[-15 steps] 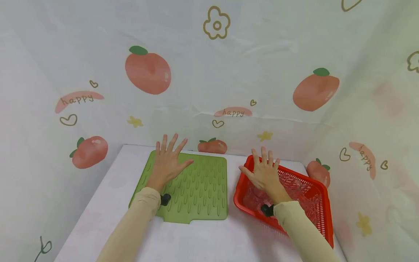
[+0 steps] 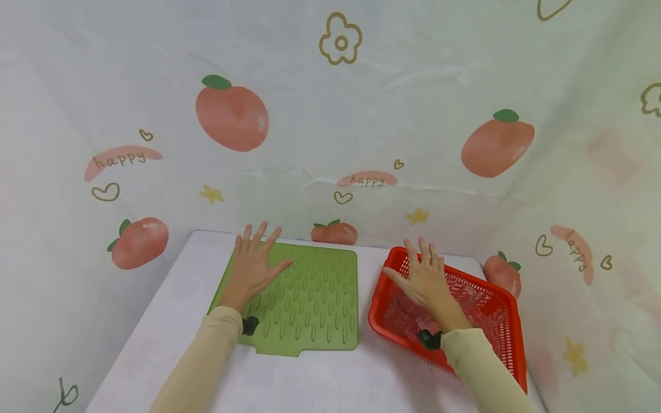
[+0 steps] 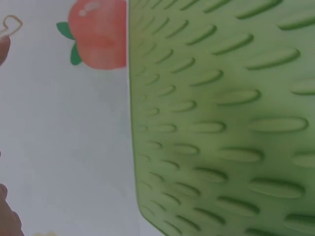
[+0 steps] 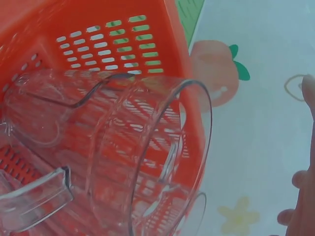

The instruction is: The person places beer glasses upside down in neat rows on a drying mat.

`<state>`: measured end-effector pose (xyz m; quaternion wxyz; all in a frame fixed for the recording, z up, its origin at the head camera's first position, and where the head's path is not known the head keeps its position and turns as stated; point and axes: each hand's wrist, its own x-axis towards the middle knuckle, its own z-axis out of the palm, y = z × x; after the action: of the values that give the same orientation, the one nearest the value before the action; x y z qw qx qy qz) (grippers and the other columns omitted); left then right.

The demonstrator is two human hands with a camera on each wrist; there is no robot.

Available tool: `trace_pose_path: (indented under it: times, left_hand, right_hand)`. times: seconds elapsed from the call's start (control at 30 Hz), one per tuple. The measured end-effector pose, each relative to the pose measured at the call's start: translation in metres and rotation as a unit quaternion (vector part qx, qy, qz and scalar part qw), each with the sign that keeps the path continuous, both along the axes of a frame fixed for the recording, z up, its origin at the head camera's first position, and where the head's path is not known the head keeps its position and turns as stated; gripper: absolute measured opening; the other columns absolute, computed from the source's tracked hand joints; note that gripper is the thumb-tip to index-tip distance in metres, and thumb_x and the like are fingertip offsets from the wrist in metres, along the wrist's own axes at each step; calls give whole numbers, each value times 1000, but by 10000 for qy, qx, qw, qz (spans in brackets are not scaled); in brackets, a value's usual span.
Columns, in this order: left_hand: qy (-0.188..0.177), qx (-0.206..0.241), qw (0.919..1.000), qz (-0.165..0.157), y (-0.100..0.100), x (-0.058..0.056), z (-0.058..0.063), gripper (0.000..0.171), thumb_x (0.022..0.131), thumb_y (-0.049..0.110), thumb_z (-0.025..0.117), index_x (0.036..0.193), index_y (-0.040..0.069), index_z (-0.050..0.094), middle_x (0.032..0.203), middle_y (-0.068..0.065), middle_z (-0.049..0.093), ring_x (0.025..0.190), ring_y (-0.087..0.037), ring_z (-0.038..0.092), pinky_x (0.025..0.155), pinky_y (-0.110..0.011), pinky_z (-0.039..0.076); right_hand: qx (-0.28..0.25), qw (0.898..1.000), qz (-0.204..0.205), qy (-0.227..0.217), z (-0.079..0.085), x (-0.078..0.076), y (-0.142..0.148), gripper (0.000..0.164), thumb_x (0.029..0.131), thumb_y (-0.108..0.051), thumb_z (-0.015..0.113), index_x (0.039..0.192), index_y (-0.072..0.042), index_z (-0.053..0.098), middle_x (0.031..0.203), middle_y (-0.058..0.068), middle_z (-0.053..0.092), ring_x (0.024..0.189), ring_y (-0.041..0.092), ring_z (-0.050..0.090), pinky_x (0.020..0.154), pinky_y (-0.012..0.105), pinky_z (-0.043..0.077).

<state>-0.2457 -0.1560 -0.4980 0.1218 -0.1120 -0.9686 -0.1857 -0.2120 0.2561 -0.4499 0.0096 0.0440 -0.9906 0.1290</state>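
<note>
My left hand [image 2: 250, 272] hovers with fingers spread over the left side of a green ridged mat [image 2: 315, 298], holding nothing. Above the left part of a red plastic basket [image 2: 379, 321] is my right hand [image 2: 424, 281], its fingers extended and nothing in its grasp. Inside the basket lie clear plastic pieces, seen closer in the right wrist view. One is a wide-rimmed clear vessel [image 4: 118, 147] lying on its side; another clear piece with a curved handle-like part [image 4: 39, 201] is beside it. Their exact kind and number are hard to make out.
The mat and basket stand on a white table [image 2: 330, 378]. A pale cloth backdrop [image 2: 299, 137] printed with fruit, flowers and hearts rises behind and at both sides. Small black devices sit at both wrists.
Both hands have come slightly lower in the head view, the left one also shifting left and the right one a little right. The mat and basket have stayed put.
</note>
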Motion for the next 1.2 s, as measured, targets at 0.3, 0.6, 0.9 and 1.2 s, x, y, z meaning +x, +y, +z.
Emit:
trace_pose_path:
  times: [0.3,0.6,0.9,1.2]
  left_hand:
    - [-136,52,9999,82,-17,3,-15,98,83,75,64,163,31,27,172,-11,16,158,-48,6,125,-70,10]
    - [-370,329,9986,202,-36,11,-26,95,86,67,68,162,25,30,170,-17,19,156,-52,10,122,-73,13]
    - [-421,577,9973,188,-55,19,-51,93,87,55,73,162,26,27,169,-19,22,151,-58,16,118,-75,18]
    - [-434,550,9969,370,-63,33,-73,92,85,61,72,160,23,34,166,-21,29,149,-58,24,117,-74,24]
  right_hand:
    - [-218,9997,40,-79,-2,9,12,102,91,-78,48,164,-14,15,169,24,10,152,53,14,119,73,23]
    - [-237,9994,234,117,-2,19,20,98,89,-76,55,159,-11,31,160,20,32,142,45,35,104,71,45]
    - [-455,9980,350,-275,-2,28,26,101,82,-76,66,154,-10,38,151,24,39,133,48,44,99,71,49]
    - [-498,9975,362,-359,-9,34,23,105,77,-74,73,152,-7,44,153,25,42,138,48,44,101,70,48]
